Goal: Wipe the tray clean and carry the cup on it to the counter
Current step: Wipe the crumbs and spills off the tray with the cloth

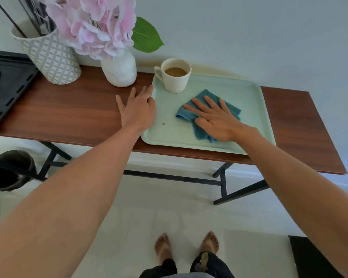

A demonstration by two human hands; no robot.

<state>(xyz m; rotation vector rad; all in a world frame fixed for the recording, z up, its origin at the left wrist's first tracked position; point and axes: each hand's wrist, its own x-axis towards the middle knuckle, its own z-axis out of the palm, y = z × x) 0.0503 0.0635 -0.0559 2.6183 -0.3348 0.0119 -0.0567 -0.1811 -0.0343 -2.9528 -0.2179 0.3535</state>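
A pale green tray [247, 97] lies on a narrow wooden table [72, 113]. A cream cup [176, 81] with milky coffee stands upright in the tray's far left corner. My right hand [213, 117] lies flat with fingers spread, pressing a crumpled blue cloth [201, 129] onto the middle of the tray. My left hand [138, 109] rests flat against the tray's left rim, fingers apart, holding nothing. A small brown spot [163, 124] sits on the tray floor between my two hands.
A white vase [120, 71] with pink flowers stands just left of the cup. A patterned holder [50, 57] with dark sticks is further left, beside a black tray [6, 87] at the table's left end. The wall runs directly behind. My bare feet [187, 245] are on a white floor.
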